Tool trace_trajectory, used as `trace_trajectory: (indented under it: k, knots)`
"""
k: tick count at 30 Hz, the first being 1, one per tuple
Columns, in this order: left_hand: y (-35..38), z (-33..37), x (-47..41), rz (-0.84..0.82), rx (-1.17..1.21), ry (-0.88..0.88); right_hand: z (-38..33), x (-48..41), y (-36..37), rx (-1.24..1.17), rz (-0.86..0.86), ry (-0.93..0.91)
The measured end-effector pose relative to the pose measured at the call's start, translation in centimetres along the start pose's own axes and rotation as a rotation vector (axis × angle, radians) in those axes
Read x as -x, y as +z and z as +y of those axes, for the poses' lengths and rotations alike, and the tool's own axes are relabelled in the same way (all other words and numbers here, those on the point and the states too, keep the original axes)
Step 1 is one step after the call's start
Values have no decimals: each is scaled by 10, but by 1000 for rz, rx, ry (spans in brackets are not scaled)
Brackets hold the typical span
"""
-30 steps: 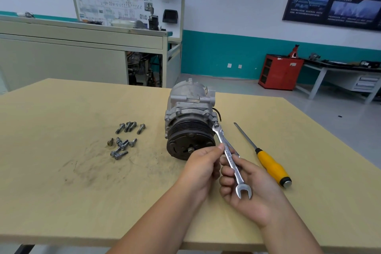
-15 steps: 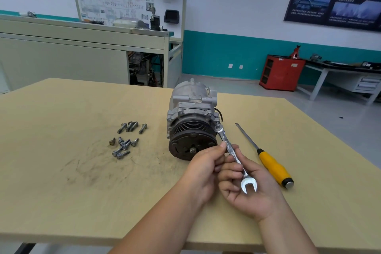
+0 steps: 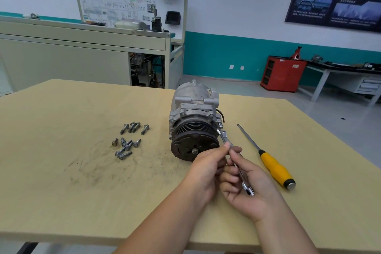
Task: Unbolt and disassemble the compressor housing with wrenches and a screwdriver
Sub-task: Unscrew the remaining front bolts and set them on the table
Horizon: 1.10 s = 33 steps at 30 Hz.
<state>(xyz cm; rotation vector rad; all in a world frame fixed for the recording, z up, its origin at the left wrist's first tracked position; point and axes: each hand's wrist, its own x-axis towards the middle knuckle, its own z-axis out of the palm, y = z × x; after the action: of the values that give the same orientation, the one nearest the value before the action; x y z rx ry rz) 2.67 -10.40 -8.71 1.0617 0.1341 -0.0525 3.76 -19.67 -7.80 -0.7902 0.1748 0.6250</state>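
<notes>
The grey compressor (image 3: 193, 109) lies on the wooden table (image 3: 61, 171), its dark pulley face (image 3: 193, 142) turned toward me. A steel combination wrench (image 3: 224, 138) slants from a bolt on the compressor's right flange down to my hands. My right hand (image 3: 247, 187) grips its shank and lower end. My left hand (image 3: 206, 171) pinches the shank just above, fingertips touching the right hand. A yellow-handled screwdriver (image 3: 274, 169) rests on the table to the right of both hands.
Several loose bolts (image 3: 128, 140) lie in a cluster left of the compressor, above a smudged patch of table. The table's near edge runs just below my forearms. Beyond the table stand a cabinet bench, a red cabinet (image 3: 282, 74) and a grey workbench.
The wrench has rolled in my hands: its lower open jaw, seen flat before, now shows edge-on. Both hands stay on it by the compressor's right flange.
</notes>
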Motion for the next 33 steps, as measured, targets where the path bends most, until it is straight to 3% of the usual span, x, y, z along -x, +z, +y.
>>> trace_trajectory:
  k: [26, 33]
  knots:
    - [-5, -3, -4, 21, -40, -8, 16, -1, 1, -24, -13, -110]
    - [-4, -6, -6, 64, -131, 50, 17, -4, -5, 177, -17, -190]
